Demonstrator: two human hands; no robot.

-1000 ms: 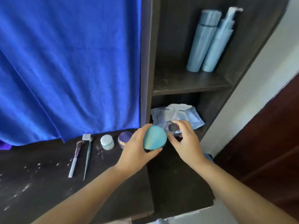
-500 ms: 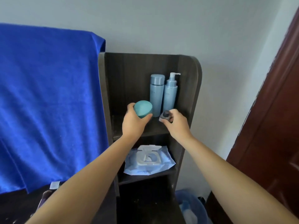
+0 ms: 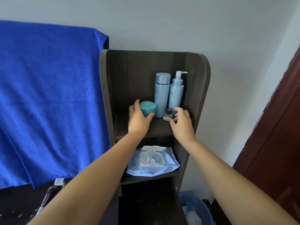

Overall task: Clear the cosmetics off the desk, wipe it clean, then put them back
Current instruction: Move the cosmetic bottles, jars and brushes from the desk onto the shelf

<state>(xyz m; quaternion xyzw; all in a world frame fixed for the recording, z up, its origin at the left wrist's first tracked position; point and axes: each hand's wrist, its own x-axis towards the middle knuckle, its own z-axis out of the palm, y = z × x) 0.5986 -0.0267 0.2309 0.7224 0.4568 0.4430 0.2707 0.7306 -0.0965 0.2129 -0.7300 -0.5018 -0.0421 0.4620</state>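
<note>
My left hand (image 3: 138, 118) grips a round teal case (image 3: 148, 108), which sits low over the upper shelf (image 3: 142, 129) of a dark wooden rack. My right hand (image 3: 181, 122) pinches a small clear bottle with a dark cap (image 3: 168, 114) at the shelf's right side. Behind them stand a tall pale blue bottle (image 3: 162, 94) and a pale blue pump bottle (image 3: 177, 90). At the bottom left, a makeup brush (image 3: 48, 194) lies on the dark desk (image 3: 21, 207), which is speckled with white powder.
A pack of wet wipes (image 3: 153, 160) lies on the lower shelf. A blue towel (image 3: 48, 95) hangs at the left above the desk. A blue bin (image 3: 196, 208) stands on the floor by the rack, and a dark red door (image 3: 279, 135) is at the right.
Both hands rose from the desk level to the upper shelf with the teal case and the small bottle. Over the last half second they lowered the two items toward the shelf board.
</note>
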